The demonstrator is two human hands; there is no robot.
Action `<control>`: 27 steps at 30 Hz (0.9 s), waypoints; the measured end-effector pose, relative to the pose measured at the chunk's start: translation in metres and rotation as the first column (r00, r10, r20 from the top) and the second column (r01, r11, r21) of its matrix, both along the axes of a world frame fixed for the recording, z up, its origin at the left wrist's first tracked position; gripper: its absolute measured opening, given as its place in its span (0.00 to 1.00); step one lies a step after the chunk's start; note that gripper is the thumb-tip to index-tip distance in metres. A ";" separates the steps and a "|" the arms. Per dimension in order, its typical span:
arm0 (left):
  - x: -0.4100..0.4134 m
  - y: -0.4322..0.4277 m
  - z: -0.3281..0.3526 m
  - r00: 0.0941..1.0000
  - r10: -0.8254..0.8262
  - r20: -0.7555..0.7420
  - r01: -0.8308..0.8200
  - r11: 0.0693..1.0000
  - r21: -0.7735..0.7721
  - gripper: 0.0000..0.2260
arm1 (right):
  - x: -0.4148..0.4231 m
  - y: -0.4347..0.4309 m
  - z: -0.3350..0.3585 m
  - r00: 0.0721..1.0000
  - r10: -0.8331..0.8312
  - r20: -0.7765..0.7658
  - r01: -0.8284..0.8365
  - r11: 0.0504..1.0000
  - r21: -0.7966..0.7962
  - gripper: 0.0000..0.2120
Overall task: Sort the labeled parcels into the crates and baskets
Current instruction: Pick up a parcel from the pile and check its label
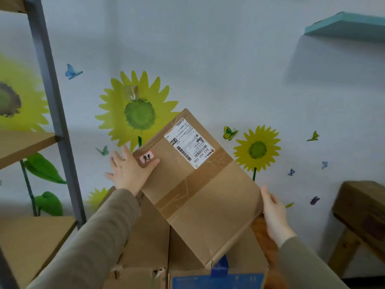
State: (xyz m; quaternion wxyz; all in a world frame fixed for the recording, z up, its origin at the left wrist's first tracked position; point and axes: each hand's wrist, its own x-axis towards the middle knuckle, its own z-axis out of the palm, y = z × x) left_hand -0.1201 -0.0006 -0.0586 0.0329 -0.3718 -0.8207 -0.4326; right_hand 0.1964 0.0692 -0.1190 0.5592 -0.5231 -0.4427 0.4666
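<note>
Nearest to us, a stack of plain cardboard boxes (145, 236), one with a blue printed panel (216, 278) on its front.

Above the stack, held clear and tilted, is the flat brown cardboard parcel (200, 195), carried between both hands. The left hand (130, 172) has its fingers splayed straight past the far-left corner and its thumb laid on the top face, just below a small pink-edged handwritten sticker (146, 157). The right hand (274, 211) lies against the near-right edge. Its fingers go out of sight under the board, so we cannot tell whether they curl.

A strip of brown packing tape (193, 184) crosses the face, and a white shipping label (189, 142) sits beyond it.

We judge the parcel stiff and fairly light, with slick tape. It is best taken by opposite edges or corners, off the tape.

Further off are a grey metal shelf rack (52, 97) on the left and a wooden bench (362, 205) on the right. Behind them is a pale wall with a yellow sunflower decal (139, 113) and a teal wall shelf (345, 26). No crates or baskets show.
</note>
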 end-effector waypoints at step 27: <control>0.090 0.018 -0.055 0.583 -0.530 0.615 0.221 0.832 0.508 0.23 | 0.023 -0.014 0.033 0.865 0.230 0.445 -0.280 0.959 0.049 0.24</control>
